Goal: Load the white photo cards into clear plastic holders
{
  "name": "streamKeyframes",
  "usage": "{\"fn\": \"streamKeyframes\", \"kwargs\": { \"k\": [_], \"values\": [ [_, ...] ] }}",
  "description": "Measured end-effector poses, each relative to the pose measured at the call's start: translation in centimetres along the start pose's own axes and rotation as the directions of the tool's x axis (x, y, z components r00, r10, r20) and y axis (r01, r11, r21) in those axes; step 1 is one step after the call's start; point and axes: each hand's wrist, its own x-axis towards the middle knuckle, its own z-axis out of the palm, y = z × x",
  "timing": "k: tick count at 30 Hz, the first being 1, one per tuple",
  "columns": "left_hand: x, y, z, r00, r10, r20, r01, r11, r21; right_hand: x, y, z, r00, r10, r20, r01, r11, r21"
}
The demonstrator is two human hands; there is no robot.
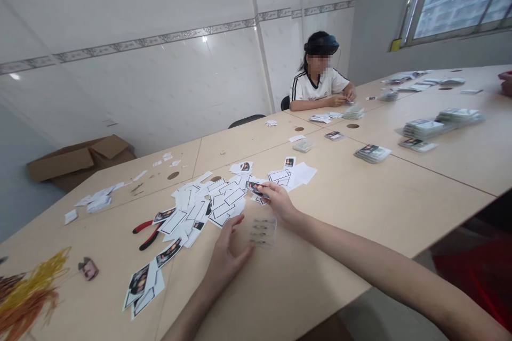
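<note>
My right hand [280, 203] pinches a small dark printed card [256, 188] above the right edge of a loose heap of cards. My left hand [226, 256] rests over the table with thumb and fingers apart. Its thumb tip is at the lower left corner of a clear plastic case [264, 232]; whether it touches the case I cannot tell. Several small items sit in rows inside the case, too small to name. Beyond my hands spreads the heap of white cards [196, 208], some with black outlines and some face up with dark pictures.
Pliers with red handles [146, 234] lie left of the heap. Yellow and orange strands [34, 287] are at the near left. Stacks of clear packs [372, 153] stand to the right. Across the table sits a co-worker [318, 85] with both hands together. A cardboard box [80, 160] is behind the table.
</note>
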Motion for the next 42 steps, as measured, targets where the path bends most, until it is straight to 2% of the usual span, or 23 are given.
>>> {"fn": "streamKeyframes", "kwargs": {
  "k": [3, 7, 11, 14, 18, 23, 27, 29, 33, 38, 42],
  "values": [
    [0.0, -0.1, 0.1, 0.998, 0.001, 0.07, -0.004, 0.999, 0.052, -0.1, -0.3, -0.2, 0.995, 0.094, -0.017, -0.095, 0.993, -0.064],
    [0.0, -0.4, 0.2, 0.997, -0.01, 0.077, 0.003, 0.996, 0.089, -1.1, -0.5, 0.3, 0.965, 0.253, 0.072, -0.245, 0.964, -0.106],
    [0.1, -0.6, -0.1, 0.99, 0.052, 0.131, -0.062, 0.996, 0.069, -1.5, -0.5, 0.6, 0.939, 0.308, 0.153, -0.3, 0.951, -0.071],
    [0.2, -0.5, -0.2, 0.987, 0.059, 0.149, -0.064, 0.998, 0.03, -1.5, -0.5, 0.6, 0.943, 0.291, 0.161, -0.287, 0.957, -0.046],
    [0.1, 0.1, -0.3, 0.997, -0.001, 0.077, 0.004, 1.0, -0.027, -1.4, -0.5, 0.6, 0.961, 0.215, 0.173, -0.22, 0.975, 0.013],
    [0.0, 0.4, -0.3, 0.995, -0.07, -0.074, 0.068, 0.997, -0.027, -1.3, -0.6, 0.7, 0.978, 0.126, 0.164, -0.144, 0.985, 0.099],
    [0.3, -0.5, -0.4, 0.969, -0.052, -0.243, 0.064, 0.997, 0.042, -1.6, -0.6, 0.9, 0.974, 0.081, 0.211, -0.089, 0.996, 0.029],
    [0.4, -0.9, -0.5, 0.962, -0.036, -0.269, 0.052, 0.997, 0.054, -1.7, -0.6, 0.9, 0.97, 0.074, 0.233, -0.073, 0.997, -0.016],
    [0.3, -0.8, -0.5, 0.978, -0.05, -0.2, 0.066, 0.995, 0.073, -1.7, -0.5, 0.9, 0.969, 0.062, 0.24, -0.056, 0.998, -0.035],
    [0.2, -0.5, -0.4, 0.993, -0.064, -0.101, 0.078, 0.987, 0.14, -1.8, -0.6, 0.8, 0.963, 0.067, 0.261, -0.076, 0.997, 0.026],
    [0.3, -0.8, -0.4, 0.996, -0.088, -0.003, 0.088, 0.991, 0.097, -2.1, -1.0, 1.1, 0.957, 0.056, 0.286, -0.073, 0.996, 0.052]
  ]
}}
